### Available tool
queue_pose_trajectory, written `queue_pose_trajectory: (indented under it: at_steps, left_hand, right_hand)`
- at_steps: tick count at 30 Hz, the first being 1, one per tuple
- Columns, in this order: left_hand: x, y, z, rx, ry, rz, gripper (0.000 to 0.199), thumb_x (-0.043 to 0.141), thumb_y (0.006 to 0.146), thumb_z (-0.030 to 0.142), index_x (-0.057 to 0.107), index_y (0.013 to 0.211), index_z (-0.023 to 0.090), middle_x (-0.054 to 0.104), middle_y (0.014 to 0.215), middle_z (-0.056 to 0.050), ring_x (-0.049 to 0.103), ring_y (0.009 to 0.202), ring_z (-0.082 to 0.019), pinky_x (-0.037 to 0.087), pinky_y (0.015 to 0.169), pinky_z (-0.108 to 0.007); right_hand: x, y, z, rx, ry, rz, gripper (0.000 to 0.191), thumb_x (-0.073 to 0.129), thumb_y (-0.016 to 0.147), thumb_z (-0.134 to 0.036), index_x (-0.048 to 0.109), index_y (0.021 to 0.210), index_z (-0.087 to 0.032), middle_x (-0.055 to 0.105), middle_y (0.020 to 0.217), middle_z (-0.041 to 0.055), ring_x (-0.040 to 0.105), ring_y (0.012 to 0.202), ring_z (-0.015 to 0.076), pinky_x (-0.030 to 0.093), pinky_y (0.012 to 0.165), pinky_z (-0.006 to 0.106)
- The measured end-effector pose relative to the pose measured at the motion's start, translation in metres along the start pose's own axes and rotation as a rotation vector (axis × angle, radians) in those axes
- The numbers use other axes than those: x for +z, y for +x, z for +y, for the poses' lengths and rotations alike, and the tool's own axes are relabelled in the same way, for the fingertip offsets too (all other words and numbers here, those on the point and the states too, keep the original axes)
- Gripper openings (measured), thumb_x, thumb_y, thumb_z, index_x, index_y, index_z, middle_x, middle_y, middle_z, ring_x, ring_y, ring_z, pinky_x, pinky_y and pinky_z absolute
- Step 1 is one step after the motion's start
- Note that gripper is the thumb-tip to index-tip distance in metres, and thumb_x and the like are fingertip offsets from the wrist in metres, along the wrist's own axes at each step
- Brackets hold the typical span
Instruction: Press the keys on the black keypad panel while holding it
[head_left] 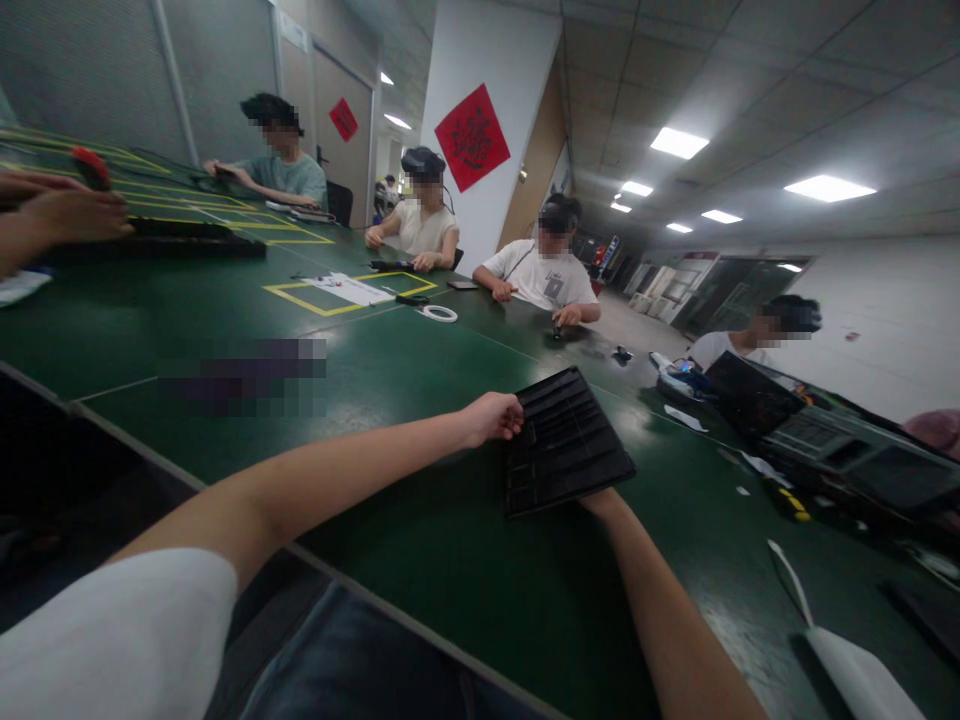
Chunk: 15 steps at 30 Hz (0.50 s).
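Observation:
A black, flat tray [571, 435] with long ridged slots is held tilted above the green table in front of me. My right hand [600, 503] grips it from below at its near right edge, and the fingers are hidden behind it. At the tray's left edge is my left hand [493, 418], with its fingers curled closed. What those fingers pinch, if anything, is too small to make out.
The green table [420, 540] bears a white tape roll [437, 313], scissors [412, 300] and a white paper [352, 289]. On the right are black equipment [847, 450] and a white device [862, 670]. Several people sit around; another person's hands [75, 215] are at far left.

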<state>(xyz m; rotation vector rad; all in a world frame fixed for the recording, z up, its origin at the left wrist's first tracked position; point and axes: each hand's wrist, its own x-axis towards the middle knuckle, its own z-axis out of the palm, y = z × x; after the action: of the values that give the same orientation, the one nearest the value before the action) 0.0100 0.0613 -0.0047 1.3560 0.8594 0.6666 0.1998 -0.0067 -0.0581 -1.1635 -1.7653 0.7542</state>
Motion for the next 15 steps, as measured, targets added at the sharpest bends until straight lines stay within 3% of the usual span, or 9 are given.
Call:
queue_pose_trajectory:
  at_steps: [2, 5, 9, 11, 15]
  left_hand:
    - [0.000, 0.001, -0.001, -0.003, 0.002, -0.023, 0.013, 0.041, 0.075, 0.016, 0.048, 0.063, 0.015, 0.054, 0.062, -0.002, 0.047, 0.051, -0.008, 0.038, 0.047, -0.021]
    - [-0.002, 0.000, -0.001, 0.149, 0.285, -0.038, 0.009, 0.055, 0.070, 0.023, 0.053, 0.069, 0.015, 0.055, 0.066, 0.000, 0.048, 0.056, -0.009, 0.037, 0.050, -0.021]
    - [-0.007, -0.003, 0.001, 0.391, 0.796, -0.063, 0.041, 0.070, 0.058, 0.041, 0.058, 0.089, 0.016, 0.060, 0.082, -0.003, 0.055, 0.072, -0.015, 0.040, 0.058, -0.023]
    - [-0.007, -0.005, 0.002, 0.447, 0.958, -0.067, 0.050, 0.069, 0.058, 0.048, 0.059, 0.095, 0.016, 0.061, 0.088, -0.005, 0.056, 0.076, -0.017, 0.040, 0.059, -0.023]
    - [-0.002, -0.009, 0.000, 0.530, 1.091, -0.026, 0.039, 0.060, 0.068, 0.050, 0.062, 0.087, 0.015, 0.063, 0.084, -0.006, 0.058, 0.075, -0.019, 0.040, 0.058, -0.025]
  right_hand:
    - [0.000, 0.000, -0.001, -0.010, 0.002, 0.014, 0.057, 0.051, 0.068, -0.066, 0.060, 0.110, -0.029, 0.059, 0.121, 0.0030, 0.048, 0.119, 0.0226, 0.027, 0.110, 0.046]
    - [-0.003, -0.004, 0.005, -0.009, -0.041, 0.079, 0.060, 0.057, 0.065, -0.063, 0.057, 0.114, -0.028, 0.055, 0.126, 0.0035, 0.044, 0.122, 0.0223, 0.022, 0.111, 0.046]
    - [-0.008, -0.006, 0.018, 0.000, -0.050, 0.103, 0.063, 0.054, 0.068, -0.064, 0.053, 0.119, -0.027, 0.051, 0.130, 0.0046, 0.042, 0.124, 0.0221, 0.023, 0.111, 0.046]
    - [-0.010, -0.006, 0.024, 0.002, -0.087, 0.108, 0.064, 0.055, 0.067, -0.063, 0.052, 0.120, -0.027, 0.050, 0.131, 0.0047, 0.039, 0.127, 0.0230, 0.019, 0.112, 0.047]
    - [-0.011, -0.005, 0.029, 0.007, -0.118, 0.115, 0.060, 0.056, 0.068, -0.061, 0.054, 0.118, -0.028, 0.049, 0.132, 0.0041, 0.037, 0.128, 0.0236, 0.014, 0.113, 0.048]
